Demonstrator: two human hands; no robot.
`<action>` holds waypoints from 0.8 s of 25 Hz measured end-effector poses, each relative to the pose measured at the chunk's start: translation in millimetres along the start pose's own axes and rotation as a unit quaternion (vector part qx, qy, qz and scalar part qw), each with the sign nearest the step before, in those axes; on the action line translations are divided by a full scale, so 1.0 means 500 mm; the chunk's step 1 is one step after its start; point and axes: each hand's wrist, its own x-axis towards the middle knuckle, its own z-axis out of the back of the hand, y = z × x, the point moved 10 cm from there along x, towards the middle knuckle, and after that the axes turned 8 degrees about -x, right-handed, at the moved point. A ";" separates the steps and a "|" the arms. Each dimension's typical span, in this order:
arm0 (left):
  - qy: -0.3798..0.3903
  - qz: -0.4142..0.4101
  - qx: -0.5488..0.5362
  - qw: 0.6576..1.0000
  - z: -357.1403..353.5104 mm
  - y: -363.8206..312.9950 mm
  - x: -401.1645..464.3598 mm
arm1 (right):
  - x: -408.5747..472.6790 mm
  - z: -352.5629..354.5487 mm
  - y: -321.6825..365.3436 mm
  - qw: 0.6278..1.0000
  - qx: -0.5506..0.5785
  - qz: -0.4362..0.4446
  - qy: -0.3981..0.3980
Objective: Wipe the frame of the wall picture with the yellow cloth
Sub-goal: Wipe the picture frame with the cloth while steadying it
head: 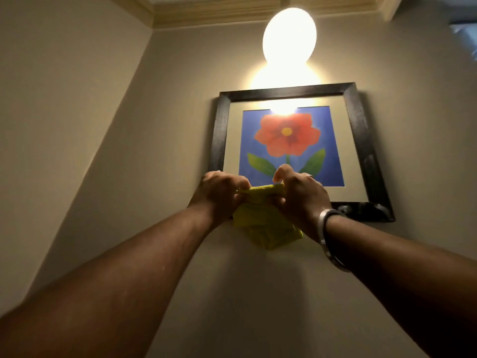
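Observation:
A wall picture with a dark frame (361,140) hangs above me, showing a red flower on blue. Both arms are raised in front of its lower left corner. My left hand (216,195) and my right hand (302,197) each grip the top edge of the yellow cloth (265,226), which hangs bunched between and below them. The hands and cloth hide the frame's lower left corner and part of its bottom bar. I cannot tell whether the cloth touches the frame.
A bright globe lamp (289,34) glows on the wall just above the picture and glares on its glass. A side wall meets this wall at a corner on the left (144,81). Ceiling moulding (206,14) runs along the top.

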 end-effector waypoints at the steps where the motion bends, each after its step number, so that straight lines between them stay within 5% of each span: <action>1: 0.003 0.005 0.001 1.000 -0.023 -0.001 0.027 | 0.015 -0.008 -0.020 0.999 -0.029 -0.010 0.008; 4: -0.018 0.009 -0.014 1.000 -0.077 0.006 0.062 | 0.026 -0.024 -0.040 0.998 -0.051 -0.039 -0.021; 11: -0.158 0.038 0.041 0.986 -0.111 0.096 -0.003 | -0.037 -0.099 0.035 0.976 -0.141 0.149 -0.066; 15: -0.194 0.033 0.051 0.979 -0.109 0.105 -0.001 | -0.048 -0.088 0.032 0.976 -0.094 0.120 -0.153; 20: -0.199 0.035 0.063 0.977 -0.113 0.106 -0.003 | -0.069 -0.141 0.015 0.974 -0.181 0.094 -0.097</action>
